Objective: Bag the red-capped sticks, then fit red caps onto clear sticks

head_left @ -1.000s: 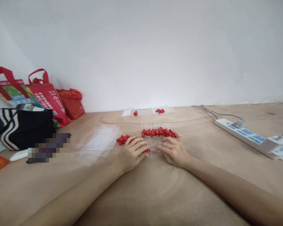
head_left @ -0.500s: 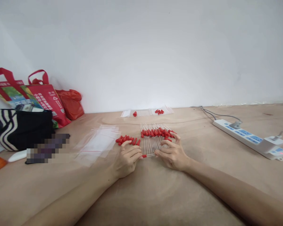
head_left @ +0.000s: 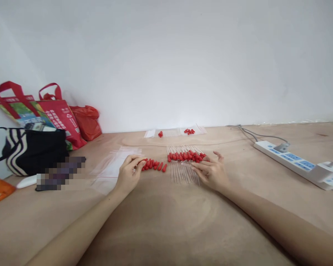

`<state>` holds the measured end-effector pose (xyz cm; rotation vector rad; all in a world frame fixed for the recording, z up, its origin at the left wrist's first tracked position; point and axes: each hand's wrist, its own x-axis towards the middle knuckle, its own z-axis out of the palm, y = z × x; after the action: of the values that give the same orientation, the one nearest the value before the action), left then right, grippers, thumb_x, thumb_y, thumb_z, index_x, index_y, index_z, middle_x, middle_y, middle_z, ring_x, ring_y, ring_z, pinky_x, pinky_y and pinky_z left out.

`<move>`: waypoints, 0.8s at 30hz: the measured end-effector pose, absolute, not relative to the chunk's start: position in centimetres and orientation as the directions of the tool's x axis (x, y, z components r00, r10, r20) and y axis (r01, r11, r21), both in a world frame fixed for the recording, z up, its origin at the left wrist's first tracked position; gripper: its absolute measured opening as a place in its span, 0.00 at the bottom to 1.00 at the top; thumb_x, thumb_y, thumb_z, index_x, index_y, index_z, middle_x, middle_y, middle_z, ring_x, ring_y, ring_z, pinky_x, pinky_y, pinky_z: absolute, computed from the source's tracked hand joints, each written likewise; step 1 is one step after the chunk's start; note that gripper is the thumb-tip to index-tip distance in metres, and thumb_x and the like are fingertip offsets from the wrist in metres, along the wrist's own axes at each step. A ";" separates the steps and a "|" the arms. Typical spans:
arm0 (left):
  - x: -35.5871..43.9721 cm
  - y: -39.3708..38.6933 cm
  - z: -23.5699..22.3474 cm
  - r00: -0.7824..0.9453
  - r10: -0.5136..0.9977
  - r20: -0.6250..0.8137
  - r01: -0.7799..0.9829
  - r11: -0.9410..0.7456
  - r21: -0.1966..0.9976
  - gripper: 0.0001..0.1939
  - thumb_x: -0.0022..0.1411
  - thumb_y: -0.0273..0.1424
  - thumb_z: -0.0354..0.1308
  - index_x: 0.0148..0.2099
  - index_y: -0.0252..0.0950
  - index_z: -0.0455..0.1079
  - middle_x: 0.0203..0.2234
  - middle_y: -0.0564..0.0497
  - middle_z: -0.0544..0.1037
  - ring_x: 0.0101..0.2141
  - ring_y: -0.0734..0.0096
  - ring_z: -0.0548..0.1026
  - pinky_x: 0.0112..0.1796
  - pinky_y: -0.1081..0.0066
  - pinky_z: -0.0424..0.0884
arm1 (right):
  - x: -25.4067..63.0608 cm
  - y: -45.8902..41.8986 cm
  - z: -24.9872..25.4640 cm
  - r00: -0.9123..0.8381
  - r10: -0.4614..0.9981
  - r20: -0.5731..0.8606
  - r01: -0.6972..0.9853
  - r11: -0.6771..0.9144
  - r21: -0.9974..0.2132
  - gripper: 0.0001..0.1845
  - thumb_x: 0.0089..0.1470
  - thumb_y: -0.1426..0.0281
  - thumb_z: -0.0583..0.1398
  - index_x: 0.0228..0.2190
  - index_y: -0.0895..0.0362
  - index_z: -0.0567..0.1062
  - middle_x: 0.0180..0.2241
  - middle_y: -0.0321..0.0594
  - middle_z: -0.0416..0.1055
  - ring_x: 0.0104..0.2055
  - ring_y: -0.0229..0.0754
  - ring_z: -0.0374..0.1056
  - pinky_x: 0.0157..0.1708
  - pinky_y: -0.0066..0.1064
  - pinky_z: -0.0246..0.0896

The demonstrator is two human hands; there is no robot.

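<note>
I see loose clear tubes point(head_left: 177, 176) on the near side of the row of red-bulbed droppers point(head_left: 180, 156). Over them, my right hand point(head_left: 215, 173), nearer to the row, pinches one thin tube point(head_left: 187, 163), lying mostly sideways, free end toward my left hand point(head_left: 127, 176). Left of the row, that hand's fingertips close on a red bulb point(head_left: 142, 160), beside loose bulbs point(head_left: 155, 164). Beyond the row lie transparent packets point(head_left: 150, 133).

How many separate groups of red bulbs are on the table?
4: a long row beside the left hand, a crowded row beside the right hand, and two small clusters near the wall. The hands may hide some bulbs.
</note>
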<state>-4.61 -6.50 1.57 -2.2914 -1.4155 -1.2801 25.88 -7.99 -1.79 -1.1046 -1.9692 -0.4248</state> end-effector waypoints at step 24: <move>-7.8 -3.3 0.8 -0.064 0.957 0.282 0.929 -0.046 0.367 0.19 0.57 0.39 0.39 0.33 0.37 0.69 0.28 0.49 0.77 0.33 0.64 0.73 0.32 0.71 0.64 | 24.2 -7.5 -2.2 -0.363 0.674 0.643 0.838 0.538 -0.091 0.20 0.53 0.54 0.50 0.31 0.52 0.76 0.25 0.37 0.69 0.32 0.37 0.59 0.40 0.37 0.42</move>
<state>-7.76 -3.33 0.81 -2.1885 -2.2100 -0.7564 24.18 -7.47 -2.16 -1.2172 -2.1417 -0.3347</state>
